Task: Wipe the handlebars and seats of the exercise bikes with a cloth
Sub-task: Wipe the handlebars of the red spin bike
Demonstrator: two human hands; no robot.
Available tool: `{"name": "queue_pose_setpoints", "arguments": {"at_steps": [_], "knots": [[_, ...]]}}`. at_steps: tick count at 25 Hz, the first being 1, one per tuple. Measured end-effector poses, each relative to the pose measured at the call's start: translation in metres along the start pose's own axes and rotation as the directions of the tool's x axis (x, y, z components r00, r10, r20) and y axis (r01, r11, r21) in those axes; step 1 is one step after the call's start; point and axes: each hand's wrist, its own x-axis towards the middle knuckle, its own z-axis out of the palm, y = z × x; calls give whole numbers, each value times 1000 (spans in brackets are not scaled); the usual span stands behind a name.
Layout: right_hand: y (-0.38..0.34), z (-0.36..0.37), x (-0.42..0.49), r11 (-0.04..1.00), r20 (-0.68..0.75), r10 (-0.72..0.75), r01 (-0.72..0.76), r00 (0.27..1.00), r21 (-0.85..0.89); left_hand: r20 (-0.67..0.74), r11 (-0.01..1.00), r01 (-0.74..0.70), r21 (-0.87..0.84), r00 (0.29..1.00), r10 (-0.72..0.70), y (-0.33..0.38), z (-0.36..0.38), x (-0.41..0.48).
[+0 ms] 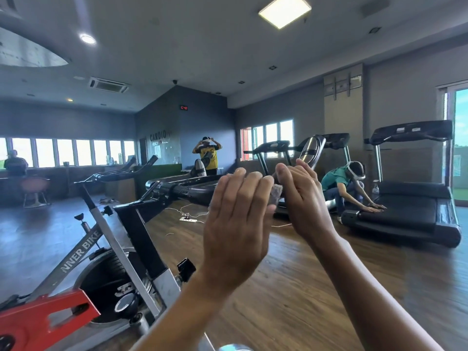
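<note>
My left hand (238, 219) and my right hand (302, 198) are raised side by side, backs toward me, just past the right end of the bike's black handlebar (177, 191). A small grey cloth (277, 196) shows in the gap between them. My right hand holds it at the thumb side, and the straight fingers of my left hand lie against it. Most of the cloth is hidden behind the hands. The exercise bike (106, 252), with a grey frame and a red base, stands at lower left. Its seat is not in view.
Treadmills (405, 214) stand at right, with a person (347, 183) bent over one. Another person (209, 153) stands at the back, and a third sits at far left. A power strip (188, 219) with cables lies on the wooden floor. A second bike's handlebars (119, 174) are further left.
</note>
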Motion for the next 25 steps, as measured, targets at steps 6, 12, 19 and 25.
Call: {"name": "queue_pose_setpoints", "arguments": {"at_steps": [6, 12, 19, 25], "knots": [[-23, 12, 2, 995, -92, 95, -98, 991, -27, -59, 976, 139, -169, 987, -151, 8, -3, 6], [-47, 28, -4, 989, -207, 124, -137, 970, -47, -224, 846, 142, -513, 930, -292, -40, 19, -8], [-67, 46, -3, 959, -301, 223, -264, 927, -104, -111, 613, 320, -723, 821, -560, -86, 39, -20], [-66, 49, -3, 967, -334, 207, -244, 920, -73, -187, 659, 316, -683, 796, -576, -95, 57, -27]]}}
